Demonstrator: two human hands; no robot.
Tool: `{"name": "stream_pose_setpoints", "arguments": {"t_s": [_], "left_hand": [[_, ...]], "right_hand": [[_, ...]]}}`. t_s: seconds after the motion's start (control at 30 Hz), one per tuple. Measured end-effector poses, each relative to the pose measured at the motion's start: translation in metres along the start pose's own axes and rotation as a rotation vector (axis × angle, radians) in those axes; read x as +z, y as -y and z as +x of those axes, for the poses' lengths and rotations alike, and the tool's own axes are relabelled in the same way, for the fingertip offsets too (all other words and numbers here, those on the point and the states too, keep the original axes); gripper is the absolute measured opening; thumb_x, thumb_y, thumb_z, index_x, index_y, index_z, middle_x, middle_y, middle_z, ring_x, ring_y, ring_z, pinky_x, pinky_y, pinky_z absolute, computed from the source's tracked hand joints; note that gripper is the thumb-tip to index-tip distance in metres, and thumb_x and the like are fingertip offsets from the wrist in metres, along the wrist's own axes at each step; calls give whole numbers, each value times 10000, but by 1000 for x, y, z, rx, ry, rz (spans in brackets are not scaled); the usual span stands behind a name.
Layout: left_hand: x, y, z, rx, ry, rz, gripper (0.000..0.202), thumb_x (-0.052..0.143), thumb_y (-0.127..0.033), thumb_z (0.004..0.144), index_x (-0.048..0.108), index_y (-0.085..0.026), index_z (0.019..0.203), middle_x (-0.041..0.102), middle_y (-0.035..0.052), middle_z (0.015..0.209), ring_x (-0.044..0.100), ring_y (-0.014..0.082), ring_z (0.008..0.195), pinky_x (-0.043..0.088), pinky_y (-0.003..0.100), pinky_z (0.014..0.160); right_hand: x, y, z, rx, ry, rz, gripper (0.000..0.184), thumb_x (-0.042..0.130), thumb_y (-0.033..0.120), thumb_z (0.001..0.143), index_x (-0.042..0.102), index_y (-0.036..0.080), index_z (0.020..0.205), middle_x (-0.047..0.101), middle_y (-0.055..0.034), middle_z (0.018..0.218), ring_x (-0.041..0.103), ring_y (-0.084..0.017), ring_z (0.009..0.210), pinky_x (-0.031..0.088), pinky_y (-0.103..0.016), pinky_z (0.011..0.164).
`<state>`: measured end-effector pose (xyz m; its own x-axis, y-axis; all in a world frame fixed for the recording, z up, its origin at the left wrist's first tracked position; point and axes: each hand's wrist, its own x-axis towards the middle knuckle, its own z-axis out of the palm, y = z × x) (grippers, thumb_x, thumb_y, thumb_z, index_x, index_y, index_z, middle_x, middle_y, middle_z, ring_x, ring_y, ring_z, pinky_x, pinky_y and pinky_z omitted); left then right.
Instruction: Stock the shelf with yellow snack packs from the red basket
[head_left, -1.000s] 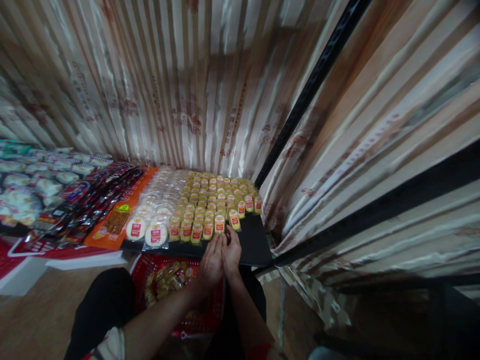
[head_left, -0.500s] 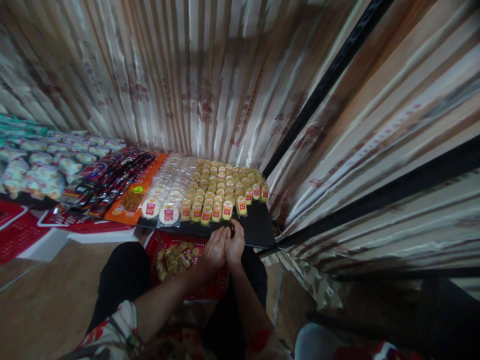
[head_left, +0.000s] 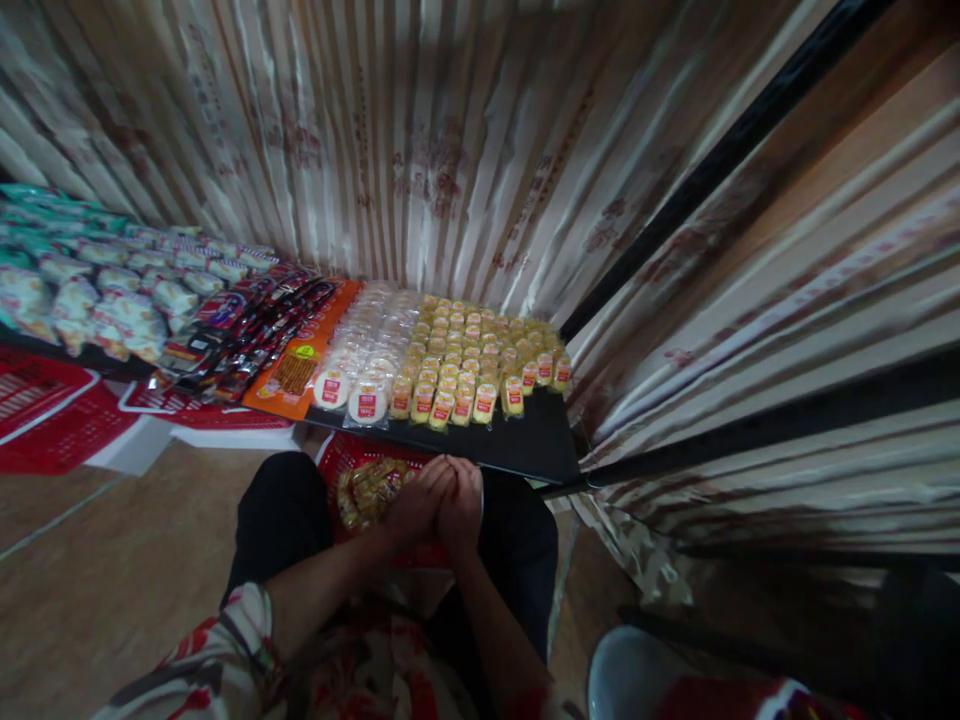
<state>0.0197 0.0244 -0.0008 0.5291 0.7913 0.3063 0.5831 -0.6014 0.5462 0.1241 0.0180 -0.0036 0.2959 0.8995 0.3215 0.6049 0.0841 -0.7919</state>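
Note:
My left hand (head_left: 422, 500) and my right hand (head_left: 460, 505) are pressed together, fingers curled, just in front of the black shelf's (head_left: 517, 445) near edge. Whatever may be between them is hidden. Beneath and to the left of them is a red basket (head_left: 328, 460) holding small gold-wrapped packets (head_left: 367, 490). On the shelf just beyond stand close rows of small yellow packaged snacks (head_left: 484, 400) with red-and-white labels. Left of those lie round white packaged snacks (head_left: 367, 400) in clear wrappers.
Further left along the shelf are an orange snack bag (head_left: 292, 370), dark shiny packets (head_left: 240, 330) and white-and-teal bags (head_left: 97, 290). More red baskets (head_left: 45, 410) sit below. Striped sheeting (head_left: 375, 120) hangs behind, with black metal bars (head_left: 720, 150) at right.
Both hands have drawn back from the shelf edge toward my lap and closed against each other. The view has shifted, and the rows of snacks look the same.

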Motion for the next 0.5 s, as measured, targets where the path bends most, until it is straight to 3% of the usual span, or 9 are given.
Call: {"name": "stream_pose_setpoints", "arguments": {"t_s": [0.17, 0.3, 0.5], "left_hand": [[4, 25, -25, -126, 26, 4, 476, 358, -171, 856, 452, -79, 1314, 482, 158, 1370, 410, 225, 1304, 343, 416, 1103], [10, 46, -34, -309, 84, 34, 482, 377, -140, 821, 483, -59, 1284, 526, 164, 1319, 460, 234, 1257, 342, 396, 1096], [7, 72, -41, -565, 149, 15, 412, 396, -97, 817, 562, -140, 1192, 569, 122, 1265, 511, 208, 1193, 405, 360, 1023]], "right_hand": [[32, -10, -13, 6, 97, -4, 350, 351, 272, 854, 647, 180, 1018, 624, -119, 1046, 531, -216, 1040, 402, -419, 977], [61, -14, -12, 118, 266, -36, 342, 373, 213, 814, 669, 197, 983, 667, -114, 1035, 579, -235, 1022, 406, -420, 965], [100, -21, -12, 262, 467, -71, 347, 437, 145, 748, 680, 229, 980, 717, -81, 909, 649, -237, 901, 459, -356, 843]]}}
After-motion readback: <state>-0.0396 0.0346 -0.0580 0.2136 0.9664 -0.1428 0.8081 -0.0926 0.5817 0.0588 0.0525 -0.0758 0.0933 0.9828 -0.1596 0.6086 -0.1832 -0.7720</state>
